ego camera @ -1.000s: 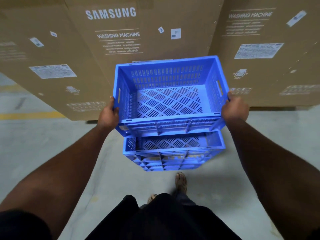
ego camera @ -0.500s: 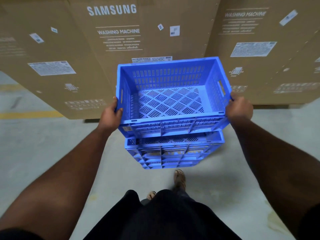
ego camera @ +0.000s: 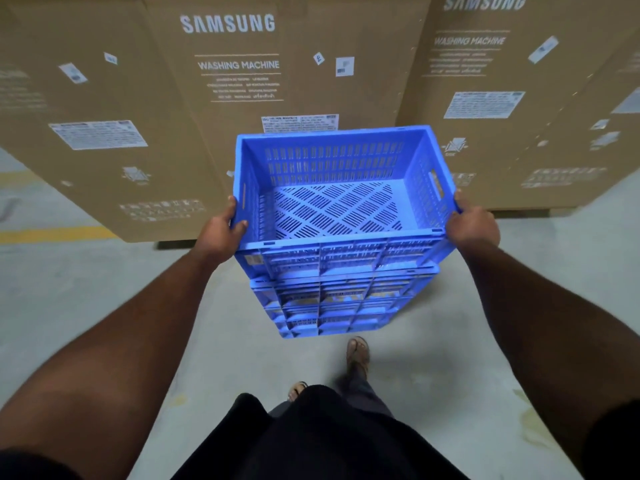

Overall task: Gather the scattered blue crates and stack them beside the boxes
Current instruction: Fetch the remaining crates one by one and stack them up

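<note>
Gripping the top crate [ego camera: 341, 188] at both ends, I had my left hand [ego camera: 220, 232] curled round its left rim and my right hand [ego camera: 472, 225] clamped on the right rim. It held nothing; its slotted floor showed bare. It sat right over the lower crate [ego camera: 332, 306], whose inside was hidden; I could not tell if they touched. Both stood on the floor [ego camera: 104, 289] just before the boxes [ego camera: 239, 67].

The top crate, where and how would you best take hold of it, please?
Grip the top crate by its two short end walls, one hand from each side, at the rim near the handle slot. The left hand and right hand hold it so, level.
</note>
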A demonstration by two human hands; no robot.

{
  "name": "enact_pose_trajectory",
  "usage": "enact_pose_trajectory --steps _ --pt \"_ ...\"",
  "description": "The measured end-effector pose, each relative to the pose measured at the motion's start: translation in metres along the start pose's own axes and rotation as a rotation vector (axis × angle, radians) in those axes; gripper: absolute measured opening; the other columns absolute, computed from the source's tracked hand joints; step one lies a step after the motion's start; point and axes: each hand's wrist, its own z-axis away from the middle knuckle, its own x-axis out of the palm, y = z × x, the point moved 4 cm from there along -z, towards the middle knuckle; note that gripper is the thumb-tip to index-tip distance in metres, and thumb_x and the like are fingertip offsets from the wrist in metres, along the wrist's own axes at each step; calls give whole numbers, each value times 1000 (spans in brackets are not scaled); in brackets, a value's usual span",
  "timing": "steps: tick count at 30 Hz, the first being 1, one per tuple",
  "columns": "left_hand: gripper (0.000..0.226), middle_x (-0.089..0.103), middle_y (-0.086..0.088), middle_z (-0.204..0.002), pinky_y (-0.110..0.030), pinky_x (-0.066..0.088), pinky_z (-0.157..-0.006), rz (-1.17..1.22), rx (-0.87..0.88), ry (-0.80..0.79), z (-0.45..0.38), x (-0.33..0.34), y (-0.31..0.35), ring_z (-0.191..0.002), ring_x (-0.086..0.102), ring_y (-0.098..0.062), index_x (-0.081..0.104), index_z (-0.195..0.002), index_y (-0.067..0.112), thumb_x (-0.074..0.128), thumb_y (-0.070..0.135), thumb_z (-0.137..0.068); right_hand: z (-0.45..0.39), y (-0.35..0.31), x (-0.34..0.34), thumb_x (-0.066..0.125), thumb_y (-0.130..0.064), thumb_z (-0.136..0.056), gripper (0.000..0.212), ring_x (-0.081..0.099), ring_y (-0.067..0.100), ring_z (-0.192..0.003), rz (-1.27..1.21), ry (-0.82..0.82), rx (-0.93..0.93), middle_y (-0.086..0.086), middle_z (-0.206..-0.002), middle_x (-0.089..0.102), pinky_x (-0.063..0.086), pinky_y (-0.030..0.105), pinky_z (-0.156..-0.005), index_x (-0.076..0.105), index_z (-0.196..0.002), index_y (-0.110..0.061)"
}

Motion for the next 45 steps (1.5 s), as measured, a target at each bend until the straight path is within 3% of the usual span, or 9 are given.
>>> enact_pose_trajectory --steps 7,12,18,21,26,33,45 --pt "68 54 -17 -146 -41 46 -101 -117 -1 -24 -8 -2 6 -128 56 -39 22 -160 24 55 26 -101 -5 -6 -1 54 -8 -86 67 60 46 -116 62 -8 -50 26 -123 66 49 46 -98 48 -150 -27" --pt "69 57 -7 -144 -41 46 -108 28 -49 -33 -1 -4 0 -126 58 -24 33 -157 22 64 16 -95 6 0 -12 55 -9 -87 68 59 48 -118 144 -66 -103 27 -127 63 48 46 -100 46 -152 -25" --pt "66 48 4 -151 -36 38 -116 173 -104 -50 13 2 -10 -132 48 -10 38 -154 15 66 9 -94 12 14 -15 54 -8 -88 65 59 48 -116 194 -82 -174 29 -122 65 48 46 -98 46 -152 -18" --pt "68 54 2 -147 -40 43 -112 88 -127 14 12 3 -8 -130 55 -19 36 -155 28 65 20 -95 6 14 -12 53 -9 -88 67 59 48 -114 191 -69 -174 29 -121 65 48 46 -97 45 -153 -20" --pt "66 56 -19 -144 -42 45 -107 -116 -122 46 4 6 12 -129 56 -38 28 -158 26 56 22 -99 -12 2 -10 52 -8 -88 66 59 47 -116 139 -63 -164 27 -125 65 48 46 -99 45 -153 -20" --pt "64 53 -7 -148 -37 44 -108 -10 -94 65 9 6 4 -132 54 -27 33 -156 29 59 20 -98 -9 5 -5 52 -7 -88 67 59 47 -112 145 -41 -153 26 -118 68 48 44 -96 45 -153 -22" --pt "63 62 -31 -127 -46 45 -95 -211 -85 90 15 11 26 -116 59 -48 23 -160 29 48 20 -102 -13 10 -6 52 -8 -88 67 59 46 -113 78 -27 -100 27 -119 67 47 42 -97 46 -152 -26"
